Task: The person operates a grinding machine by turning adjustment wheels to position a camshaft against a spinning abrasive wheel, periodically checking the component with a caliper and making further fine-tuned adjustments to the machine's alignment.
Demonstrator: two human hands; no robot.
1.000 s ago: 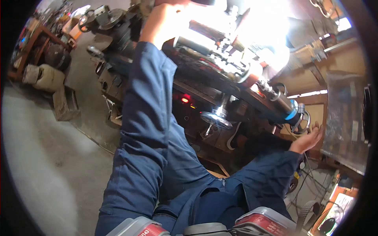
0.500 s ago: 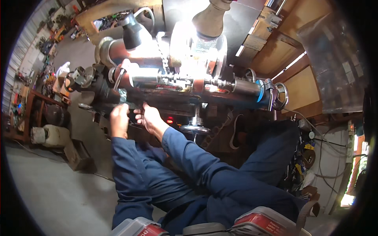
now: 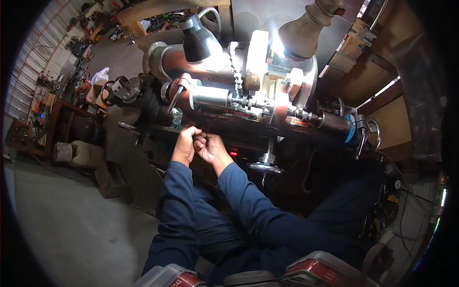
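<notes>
My left hand (image 3: 185, 146) and my right hand (image 3: 212, 149) meet at the front of a long dark machine, below its bed. The fingers of both hands are curled and nearly touch each other. If they hold something, it is too small or too hidden to make out. Above them, the machine (image 3: 224, 124) carries a thin metal shaft (image 3: 258, 103) between two cylindrical heads. The left head (image 3: 210, 97) is bright metal, and a lever (image 3: 176, 99) stands beside it. A pale upright wheel (image 3: 256, 60) sits behind the shaft under strong light.
A black lamp (image 3: 198, 38) and a beige lamp (image 3: 304, 31) hang over the machine. A handwheel (image 3: 266, 167) juts out right of my hands; another handwheel (image 3: 375, 134) is at the right end. A gas cylinder (image 3: 86, 155) lies on the floor to the left.
The view has shifted, so the machine appears farther right and lower. My hands have drawn closer together, with the fingers now curled against each other.
</notes>
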